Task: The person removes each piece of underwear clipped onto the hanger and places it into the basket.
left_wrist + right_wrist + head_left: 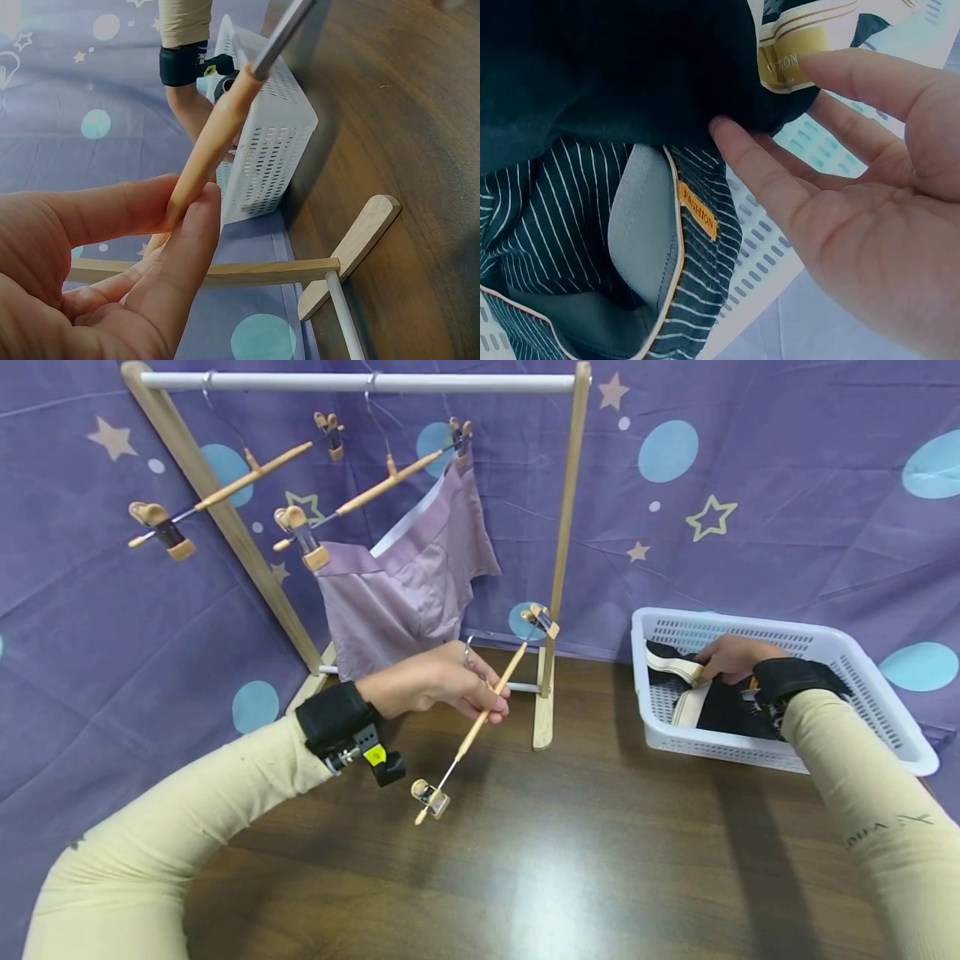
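Observation:
My left hand (457, 683) grips the wooden middle bar of a clip hanger (491, 697), held tilted above the table in front of the rack. Its two clips hold nothing. In the left wrist view, thumb and fingertips pinch the hanger's wooden bar (214, 142). My right hand (742, 658) reaches into a white basket (877, 727). There it pinches the cream waistband of black underpants (731, 710), thumb by the yellow label (795, 58) in the right wrist view. Striped dark underpants (697, 262) lie beneath.
A wooden rack with a white rail (480, 382) stands at the back left. From it hang a bare clip hanger (240, 485) and another clip hanger (393, 481) holding lilac shorts (420, 581). A purple patterned cloth (772, 443) backs the brown table (600, 843).

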The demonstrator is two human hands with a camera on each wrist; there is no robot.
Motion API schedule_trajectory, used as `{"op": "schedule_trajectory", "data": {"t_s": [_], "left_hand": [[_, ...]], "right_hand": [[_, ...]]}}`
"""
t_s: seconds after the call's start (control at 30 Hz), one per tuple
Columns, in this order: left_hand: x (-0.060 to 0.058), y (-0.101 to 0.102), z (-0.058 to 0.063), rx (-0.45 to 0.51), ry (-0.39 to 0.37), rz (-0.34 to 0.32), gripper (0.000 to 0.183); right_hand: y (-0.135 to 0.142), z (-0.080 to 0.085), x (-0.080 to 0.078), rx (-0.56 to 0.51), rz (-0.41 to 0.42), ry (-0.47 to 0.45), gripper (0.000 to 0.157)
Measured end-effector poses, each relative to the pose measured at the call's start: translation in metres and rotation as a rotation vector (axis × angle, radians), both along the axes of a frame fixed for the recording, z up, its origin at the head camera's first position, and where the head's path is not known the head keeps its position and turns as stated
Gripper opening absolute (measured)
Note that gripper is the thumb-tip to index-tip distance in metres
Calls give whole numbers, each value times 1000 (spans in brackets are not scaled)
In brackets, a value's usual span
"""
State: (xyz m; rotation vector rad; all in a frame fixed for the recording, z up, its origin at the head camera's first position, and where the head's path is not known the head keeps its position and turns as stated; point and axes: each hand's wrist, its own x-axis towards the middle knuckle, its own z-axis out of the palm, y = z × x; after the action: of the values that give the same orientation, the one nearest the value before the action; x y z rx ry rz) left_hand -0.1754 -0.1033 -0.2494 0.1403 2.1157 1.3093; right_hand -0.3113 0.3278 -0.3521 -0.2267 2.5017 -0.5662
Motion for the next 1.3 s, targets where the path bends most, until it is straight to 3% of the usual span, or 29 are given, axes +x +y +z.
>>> {"op": "schedule_trajectory", "data": {"t_s": [0.23,0.43,0.7,0.87,1.03,1.3], "left_hand": [[0,-1,2,-9,-6,11,19],[0,-2,5,-16,16,33,21],[-1,-6,14,35,54,57,25],[-3,-9,27,130,85,116,23],[-5,-12,43,152,125,130,22],[-15,-10,68,188,182,182,13]], "right_hand": [[6,6,0,0,-6,-26,60],[8,27,1,6,3,1,53],[1,76,2,-78,0,159,53],[-14,117,4,-125,26,274,54],[-34,152,11,-192,16,368,55],[-75,187,25,-336,39,493,54]]}}
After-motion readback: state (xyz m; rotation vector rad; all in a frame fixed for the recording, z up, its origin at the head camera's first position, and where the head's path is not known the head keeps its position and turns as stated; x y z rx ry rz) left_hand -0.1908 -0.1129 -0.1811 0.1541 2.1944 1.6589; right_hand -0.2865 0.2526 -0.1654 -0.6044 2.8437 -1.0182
